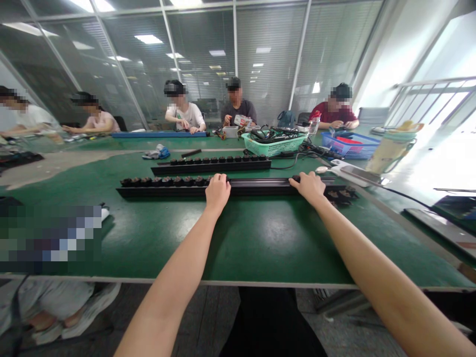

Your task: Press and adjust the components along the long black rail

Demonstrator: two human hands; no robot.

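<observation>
A long black rail [260, 190] lies across the green table in front of me, with a row of small dark knob-like parts [167, 180] along its left half. At the right end of that row, my left hand [218, 192] is closed over the rail; a bit of dark part shows by its fingertips, but most of its grip is hidden. Further right, my right hand [311, 187] pinches a small black part [296, 178] at the rail's groove. Between the hands the groove is bare. More dark parts [340, 194] lie by the rail's right end.
A second black rail [211, 165] with similar parts lies behind. Beyond are a green basket [273, 147] of cables, a blue basket [351, 146] and a yellowish bottle [390, 148]. A phone [362, 173] lies right. Several people sit across the table; a blue rail [159, 134] is before one.
</observation>
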